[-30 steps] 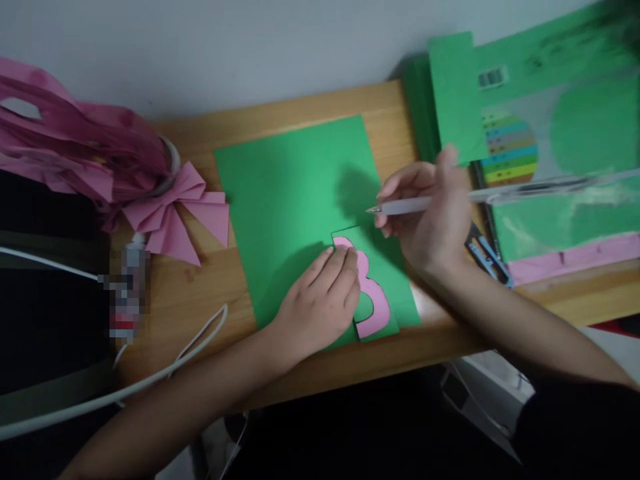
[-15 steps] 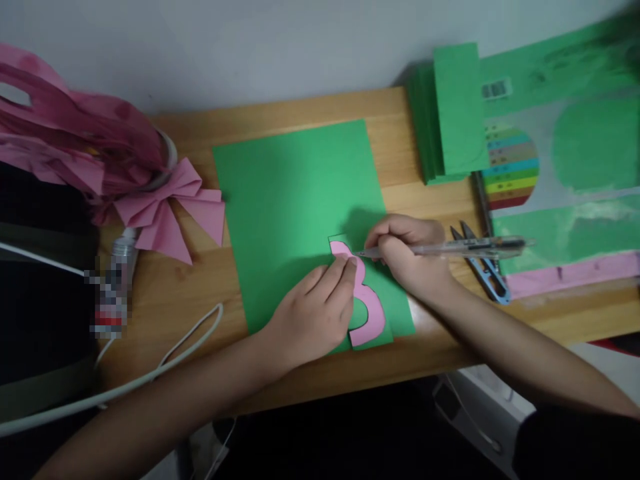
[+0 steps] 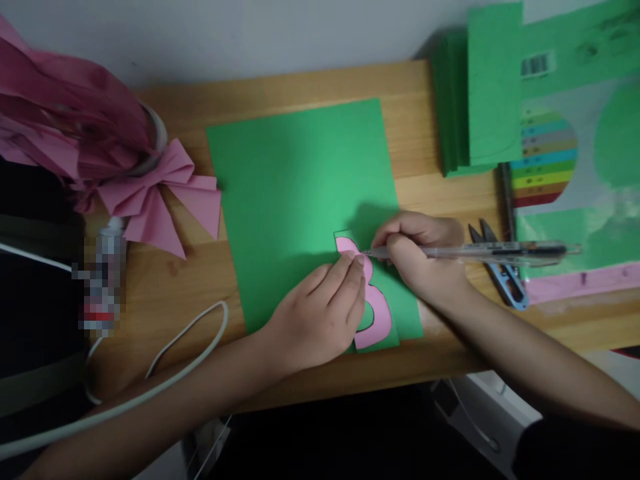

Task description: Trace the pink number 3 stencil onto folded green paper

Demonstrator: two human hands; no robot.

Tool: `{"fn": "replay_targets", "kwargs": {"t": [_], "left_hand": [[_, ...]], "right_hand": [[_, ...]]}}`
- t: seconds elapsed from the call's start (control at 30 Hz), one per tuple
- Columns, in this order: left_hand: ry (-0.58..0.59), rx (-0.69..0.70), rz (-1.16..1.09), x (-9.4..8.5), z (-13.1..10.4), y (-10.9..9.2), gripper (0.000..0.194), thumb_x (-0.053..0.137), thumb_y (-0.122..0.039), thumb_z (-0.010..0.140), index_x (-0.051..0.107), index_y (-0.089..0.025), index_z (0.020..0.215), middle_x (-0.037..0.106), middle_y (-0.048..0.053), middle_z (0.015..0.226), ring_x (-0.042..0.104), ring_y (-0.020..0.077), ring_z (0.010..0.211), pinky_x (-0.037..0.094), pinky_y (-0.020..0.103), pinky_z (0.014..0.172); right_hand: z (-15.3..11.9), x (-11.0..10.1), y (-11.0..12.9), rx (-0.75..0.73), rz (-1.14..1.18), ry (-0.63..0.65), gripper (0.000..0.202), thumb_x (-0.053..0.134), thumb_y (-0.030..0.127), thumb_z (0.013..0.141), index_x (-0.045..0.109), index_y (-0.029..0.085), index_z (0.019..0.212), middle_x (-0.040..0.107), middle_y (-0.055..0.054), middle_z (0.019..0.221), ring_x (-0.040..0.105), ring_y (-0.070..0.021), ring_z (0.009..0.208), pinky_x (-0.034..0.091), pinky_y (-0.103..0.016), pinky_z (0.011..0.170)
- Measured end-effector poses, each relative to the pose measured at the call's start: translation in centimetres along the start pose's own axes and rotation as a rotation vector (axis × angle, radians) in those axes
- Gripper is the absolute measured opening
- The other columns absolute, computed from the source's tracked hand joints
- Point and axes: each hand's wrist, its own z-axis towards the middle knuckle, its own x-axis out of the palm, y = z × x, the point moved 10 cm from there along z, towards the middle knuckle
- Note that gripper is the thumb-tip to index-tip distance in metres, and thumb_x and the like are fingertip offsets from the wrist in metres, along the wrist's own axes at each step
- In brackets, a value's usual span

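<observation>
A curved pink paper cut-out (image 3: 383,317) lies on a narrow strip of green paper (image 3: 393,340), above a larger green sheet (image 3: 300,173). Its dark outline is visible along the scalloped edge. My left hand (image 3: 320,313) presses the cut-out down with its fingers close together, covering part of it. In my right hand (image 3: 425,253) is a clear pen (image 3: 505,251), pinched near its point. The pen's tip meets the upper edge of the cut-out, right beside my left fingertips; any fresh line there is too small to make out.
Blue-handled snips (image 3: 500,270) lie right of my right hand. Folded green paper (image 3: 493,87) and a green paper pack (image 3: 600,220) stand behind. At left are a pink paper bow (image 3: 160,200), a blurred tube (image 3: 103,280) and a white cable (image 3: 200,363).
The view has shifted slightly, so the folded green paper and snips appear farther right. Both hands keep nearly the same place on the cut-out, the pen still at its edge.
</observation>
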Motion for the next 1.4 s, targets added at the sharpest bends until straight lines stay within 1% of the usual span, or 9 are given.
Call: {"fn": "replay_targets", "kwargs": {"t": [0.17, 0.43, 0.57, 0.7, 0.83, 1.03, 1.2, 1.3, 1.4], "left_hand": [[0.011, 0.003, 0.004, 0.0, 0.0, -0.04, 0.031, 0.04, -0.007, 0.097, 0.065, 0.001, 0.114, 0.071, 0.017, 0.118, 0.069, 0.0263, 0.11, 0.054, 0.033, 0.088], [-0.008, -0.006, 0.016, -0.09, 0.24, -0.12, 0.033, 0.038, -0.007, 0.097, 0.066, 0.001, 0.111, 0.072, 0.016, 0.116, 0.07, 0.0256, 0.108, 0.054, 0.033, 0.088], [0.001, -0.025, -0.018, -0.01, 0.29, -0.01, 0.033, 0.038, -0.007, 0.096, 0.066, 0.003, 0.112, 0.071, 0.017, 0.118, 0.068, 0.0257, 0.11, 0.052, 0.033, 0.094], [0.012, -0.023, -0.038, 0.12, 0.15, -0.07, 0.034, 0.038, -0.007, 0.096, 0.064, 0.004, 0.114, 0.07, 0.02, 0.119, 0.068, 0.0256, 0.112, 0.052, 0.033, 0.094], [0.021, -0.024, -0.023, 0.22, 0.08, -0.1, 0.035, 0.036, -0.006, 0.096, 0.065, 0.003, 0.114, 0.07, 0.019, 0.121, 0.067, 0.0252, 0.113, 0.052, 0.033, 0.093], [0.013, -0.015, 0.005, -0.01, 0.25, -0.24, 0.033, 0.037, -0.007, 0.096, 0.067, 0.001, 0.111, 0.072, 0.016, 0.118, 0.069, 0.0245, 0.11, 0.053, 0.031, 0.091], [0.024, 0.004, 0.041, 0.21, 0.17, -0.39, 0.032, 0.038, -0.007, 0.096, 0.068, -0.003, 0.108, 0.071, 0.016, 0.12, 0.068, 0.0229, 0.111, 0.053, 0.031, 0.092], [0.03, 0.011, 0.048, 0.34, 0.09, -0.41, 0.032, 0.038, -0.006, 0.096, 0.067, -0.002, 0.11, 0.07, 0.016, 0.121, 0.067, 0.023, 0.112, 0.053, 0.031, 0.094], [0.027, 0.015, 0.028, 0.32, 0.11, -0.43, 0.03, 0.041, -0.005, 0.095, 0.067, 0.0, 0.109, 0.07, 0.017, 0.12, 0.068, 0.0252, 0.111, 0.055, 0.032, 0.092]], "right_hand": [[-0.08, 0.01, 0.0, -0.005, 0.013, -0.004, 0.021, 0.05, 0.012, 0.071, 0.058, 0.023, 0.055, 0.059, 0.003, 0.051, 0.051, -0.0109, 0.047, 0.039, -0.025, 0.045], [-0.1, -0.01, 0.13, -0.025, 0.01, -0.011, 0.022, 0.05, 0.011, 0.071, 0.058, 0.023, 0.055, 0.058, 0.004, 0.05, 0.05, -0.0103, 0.046, 0.039, -0.025, 0.045], [-0.09, -0.03, 0.33, -0.039, -0.007, -0.01, 0.021, 0.05, 0.011, 0.07, 0.057, 0.023, 0.054, 0.057, 0.003, 0.049, 0.05, -0.0104, 0.045, 0.037, -0.025, 0.043], [-0.22, -0.09, 0.35, -0.047, -0.019, -0.01, 0.022, 0.05, 0.011, 0.071, 0.056, 0.023, 0.054, 0.057, 0.003, 0.049, 0.051, -0.0107, 0.046, 0.038, -0.025, 0.044], [-0.31, -0.21, 0.5, -0.059, -0.037, -0.015, 0.023, 0.049, 0.01, 0.071, 0.056, 0.023, 0.053, 0.058, 0.003, 0.05, 0.052, -0.011, 0.047, 0.038, -0.025, 0.045], [-0.32, -0.49, 0.85, -0.068, -0.052, -0.029, 0.022, 0.048, 0.01, 0.068, 0.054, 0.023, 0.051, 0.057, 0.003, 0.049, 0.051, -0.0105, 0.045, 0.037, -0.025, 0.044], [-0.55, -0.46, 0.61, -0.058, -0.071, -0.018, 0.023, 0.049, 0.01, 0.07, 0.052, 0.024, 0.052, 0.057, 0.003, 0.049, 0.05, -0.0116, 0.045, 0.038, -0.026, 0.044], [-0.65, -0.52, 0.46, -0.051, -0.081, -0.025, 0.022, 0.049, 0.011, 0.07, 0.053, 0.024, 0.052, 0.057, 0.003, 0.049, 0.051, -0.0119, 0.045, 0.039, -0.025, 0.044], [-0.65, -0.6, 0.56, -0.057, -0.074, -0.036, 0.022, 0.048, 0.012, 0.07, 0.053, 0.024, 0.051, 0.057, 0.002, 0.049, 0.051, -0.0116, 0.045, 0.038, -0.025, 0.044]]}}
